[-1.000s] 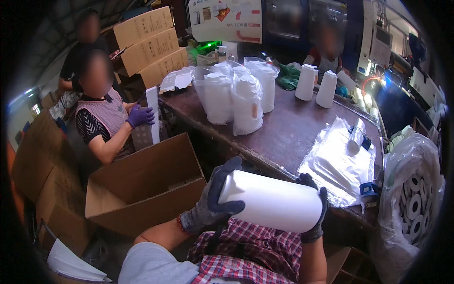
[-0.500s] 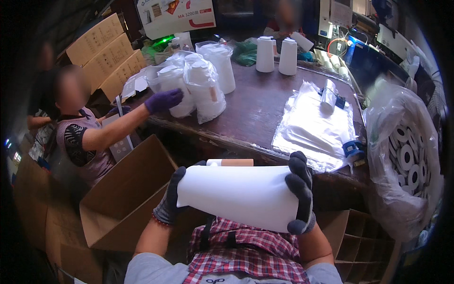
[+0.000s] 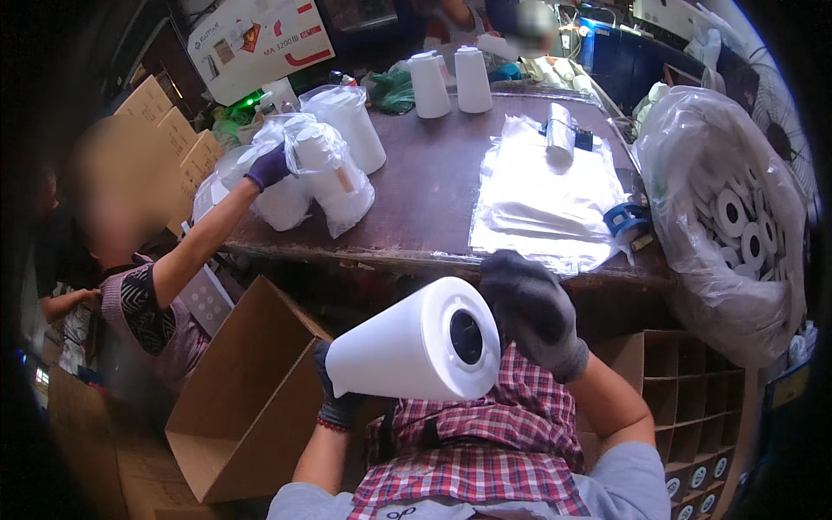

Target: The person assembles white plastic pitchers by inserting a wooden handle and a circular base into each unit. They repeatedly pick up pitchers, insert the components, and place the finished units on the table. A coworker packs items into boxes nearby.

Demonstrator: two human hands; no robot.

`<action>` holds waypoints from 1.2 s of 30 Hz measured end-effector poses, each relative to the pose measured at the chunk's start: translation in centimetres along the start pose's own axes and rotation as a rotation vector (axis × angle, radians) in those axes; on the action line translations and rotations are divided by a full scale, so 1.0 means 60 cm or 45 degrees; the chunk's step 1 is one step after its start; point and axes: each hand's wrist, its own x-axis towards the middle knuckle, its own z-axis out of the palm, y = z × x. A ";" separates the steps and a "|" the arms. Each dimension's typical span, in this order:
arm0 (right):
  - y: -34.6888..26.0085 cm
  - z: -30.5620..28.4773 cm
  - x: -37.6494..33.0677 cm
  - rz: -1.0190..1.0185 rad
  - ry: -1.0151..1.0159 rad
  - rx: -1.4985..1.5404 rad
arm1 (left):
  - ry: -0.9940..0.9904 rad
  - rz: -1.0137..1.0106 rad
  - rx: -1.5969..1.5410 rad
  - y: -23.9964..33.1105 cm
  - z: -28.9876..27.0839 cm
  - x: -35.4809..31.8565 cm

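Observation:
A white tapered jug (image 3: 394, 351) lies tilted in front of my apron, its round base turned to the right and toward me. A dark round hole shows in the middle of that base. My left hand (image 3: 338, 390), in a dark glove, grips the narrow end from the far side and below; most of its fingers are hidden behind the jug. Just right of the base hovers my right hand (image 3: 533, 312), gloved too, fingers loosely stretched and slightly blurred, holding nothing.
Bagged white jugs (image 3: 325, 169) stand on the dark table (image 3: 416, 199), where a co-worker's purple glove (image 3: 270, 166) touches one. Clear plastic sleeves (image 3: 542, 204) lie right. An open carton (image 3: 251, 381) sits left, a divided box (image 3: 689, 381) right, below a bag of white rings (image 3: 732, 217).
The jug has turned so its base faces me. My right hand has come off the base end. The co-worker's gloved hand has reached onto the bagged jugs, and my view has shifted rightward.

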 end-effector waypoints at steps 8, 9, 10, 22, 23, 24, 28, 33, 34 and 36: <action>-0.042 -0.016 0.010 -0.445 -0.705 -0.548 | -0.087 -0.060 -0.073 -0.037 -0.013 0.000; -0.049 -0.020 0.015 -0.447 -0.701 -0.571 | -0.114 -0.053 -0.017 -0.036 -0.009 -0.002; -0.056 -0.024 0.014 -0.437 -0.703 -0.605 | -0.145 -0.045 0.091 -0.032 0.000 -0.001; 0.029 -0.051 -0.074 1.612 -0.251 0.638 | -0.171 0.083 0.610 0.123 0.133 -0.041; 0.043 -0.058 -0.095 1.613 -0.266 0.725 | -0.248 0.160 0.795 0.144 0.149 -0.047; 0.059 -0.059 -0.122 1.617 -0.282 0.808 | -0.325 0.238 0.977 0.152 0.154 -0.050; 0.110 0.001 -0.222 1.556 -0.388 0.736 | -0.699 0.728 1.397 0.183 0.208 -0.053; 0.101 -0.006 -0.201 1.391 -0.606 0.587 | -1.154 1.293 1.929 0.157 0.283 -0.095; 0.108 -0.014 -0.187 1.320 -0.665 0.557 | -1.260 1.385 1.971 0.147 0.287 -0.095; 0.115 -0.052 -0.147 1.149 -0.737 0.445 | -1.501 1.411 2.201 0.151 0.299 -0.090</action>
